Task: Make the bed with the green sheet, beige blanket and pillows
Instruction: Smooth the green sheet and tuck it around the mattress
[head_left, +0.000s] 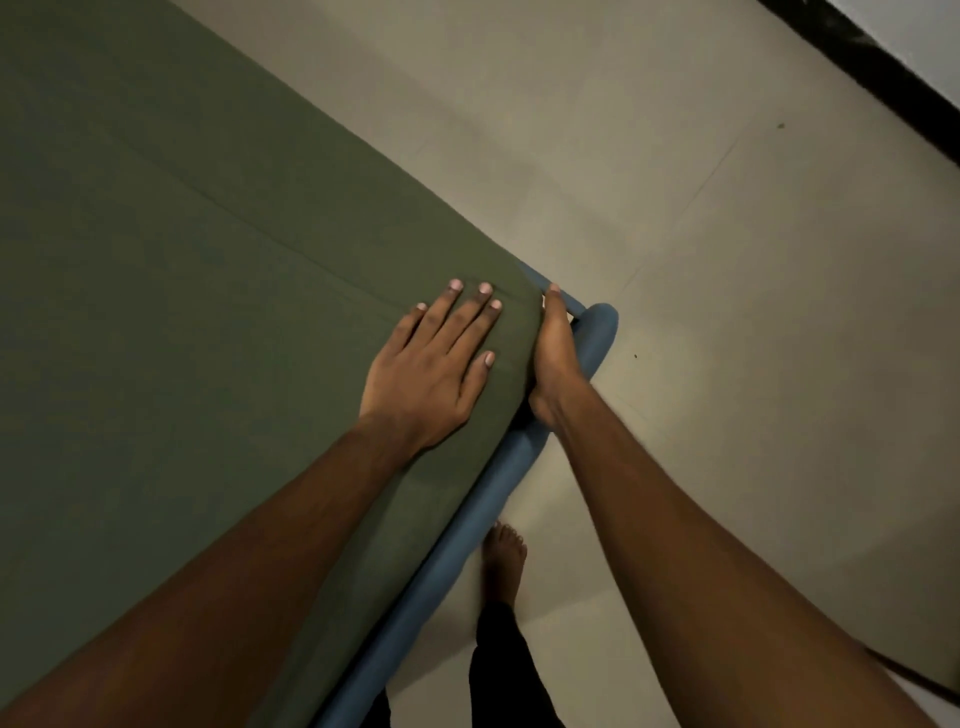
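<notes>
The pale tiled floor (727, 260) fills everything to the right of and beyond the two hands, with a dark skirting strip (857, 67) far off past them in the upper corner. The green sheet (182, 260) lies spread flat over the bed, stretching away to the left of the hands and back toward the person. It is smooth except for a few faint crease lines, and its corner ends right at the fingertips. A blue bed frame (467, 519) runs under the sheet's near edge, passes below the right wrist and rounds off just beyond the right hand. The left hand (431, 364) rests palm down on top of the sheet at that corner, with its fingers straight and slightly spread and the thumb out to the side. The right hand (556, 353) stands edge-on just beside it, laid against the sheet-covered side of the mattress, between the fabric and the frame. Its fingers are straight, held together and point away. Its lower fingers are hidden, so it may be pushing fabric down into the gap, but that is not certain. Below the right forearm a bare foot (504, 561) stands on the floor beside the frame, with a dark trouser leg (498, 665) above it.
</notes>
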